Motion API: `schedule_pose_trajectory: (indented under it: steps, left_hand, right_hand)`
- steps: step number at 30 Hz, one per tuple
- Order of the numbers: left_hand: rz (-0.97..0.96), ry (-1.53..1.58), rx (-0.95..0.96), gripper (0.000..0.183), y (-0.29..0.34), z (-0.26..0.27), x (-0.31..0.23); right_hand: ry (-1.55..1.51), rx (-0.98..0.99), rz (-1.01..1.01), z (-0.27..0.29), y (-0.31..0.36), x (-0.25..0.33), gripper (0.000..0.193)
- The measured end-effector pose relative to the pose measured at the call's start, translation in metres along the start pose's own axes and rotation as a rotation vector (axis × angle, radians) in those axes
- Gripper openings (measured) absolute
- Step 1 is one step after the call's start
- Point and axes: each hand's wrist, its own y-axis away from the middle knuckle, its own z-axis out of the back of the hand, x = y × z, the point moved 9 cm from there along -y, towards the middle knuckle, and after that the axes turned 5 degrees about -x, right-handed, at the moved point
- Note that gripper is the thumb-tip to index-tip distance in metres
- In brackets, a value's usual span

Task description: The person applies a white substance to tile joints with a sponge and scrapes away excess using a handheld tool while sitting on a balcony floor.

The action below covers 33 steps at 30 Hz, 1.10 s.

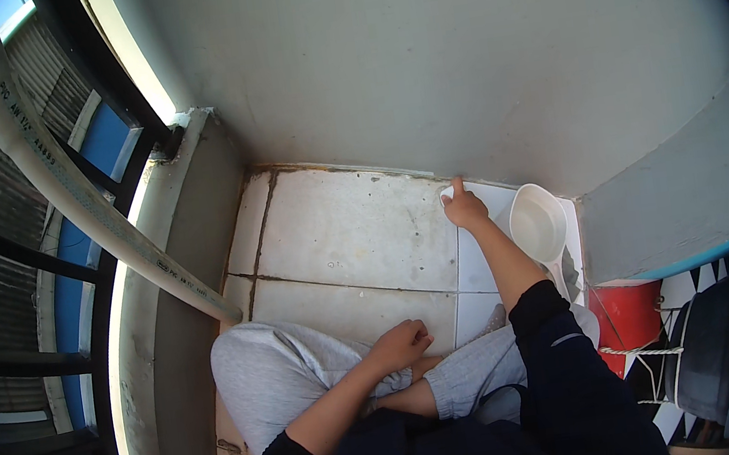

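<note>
My right hand (pixel 465 207) reaches out to the edge where the tiled floor (pixel 350 225) meets the grey wall (pixel 453 59). Its index finger is stretched toward the wall and the thumb stands apart, with nothing visible between them. Close by my right forearm, a white dipper (pixel 537 223) with a handle stands on the white tiles. My left hand (pixel 402 348) hovers or rests above my crossed legs, its fingers curled in, and no object shows in it. Grey trousers (pixel 282 367) cover my folded legs.
A pale plastic pipe (pixel 106 220) slants down to the floor at the left, by a low ledge (pixel 191 342) and a dark-framed window. To the right are a red container (pixel 627 317), a white wire rack (pixel 650 365) and a dark grey basin-like thing (pixel 721 346).
</note>
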Motion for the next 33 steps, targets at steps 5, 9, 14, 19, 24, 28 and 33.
schedule_pose_trajectory:
  steps: [5,9,14,19,24,28,33]
  left_hand:
    - [0.038,0.053,-0.02,0.027,-0.001,0.005,0.002]
    - [0.056,0.036,0.021,0.024,0.003,0.003,0.005]
    - [0.032,0.04,0.023,0.024,0.002,-0.001,0.0]
    - [0.033,0.053,0.008,0.027,-0.001,0.002,-0.004]
    - [0.047,0.051,0.012,0.027,0.001,0.005,0.001]
    - [0.04,0.022,0.02,0.025,0.005,0.002,0.002]
    - [0.035,0.013,0.027,0.025,0.004,-0.001,0.0]
  right_hand:
    - [0.065,0.198,0.106,-0.018,0.023,0.001,0.041]
    - [0.145,0.337,0.21,-0.029,0.08,0.011,0.038]
    - [0.08,0.146,0.083,-0.005,0.037,0.005,0.038]
    - [0.016,0.068,-0.017,0.001,-0.02,-0.004,0.04]
    - [0.095,0.295,0.175,-0.027,0.019,0.004,0.039]
    - [0.185,0.371,0.297,-0.033,0.087,-0.001,0.037]
    - [0.139,0.248,0.22,-0.012,0.05,0.002,0.037]
